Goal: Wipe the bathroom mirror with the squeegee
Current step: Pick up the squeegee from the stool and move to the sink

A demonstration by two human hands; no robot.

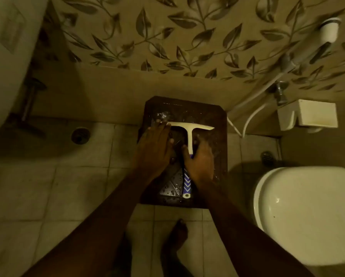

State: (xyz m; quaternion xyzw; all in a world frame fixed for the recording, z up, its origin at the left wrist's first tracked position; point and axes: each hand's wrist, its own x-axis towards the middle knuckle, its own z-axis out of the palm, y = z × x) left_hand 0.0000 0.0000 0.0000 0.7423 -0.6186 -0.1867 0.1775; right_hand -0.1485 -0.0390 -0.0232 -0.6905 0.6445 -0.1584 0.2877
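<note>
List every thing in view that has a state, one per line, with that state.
mirror: lying flat on the floor, wet, propped against nothing
squeegee: blade down on the mirror, handle toward the person
right hand: closed around the squeegee handle
left hand: pressed flat on the mirror, touching the blade's left end
toilet lid: closed
soap holder: empty
</note>
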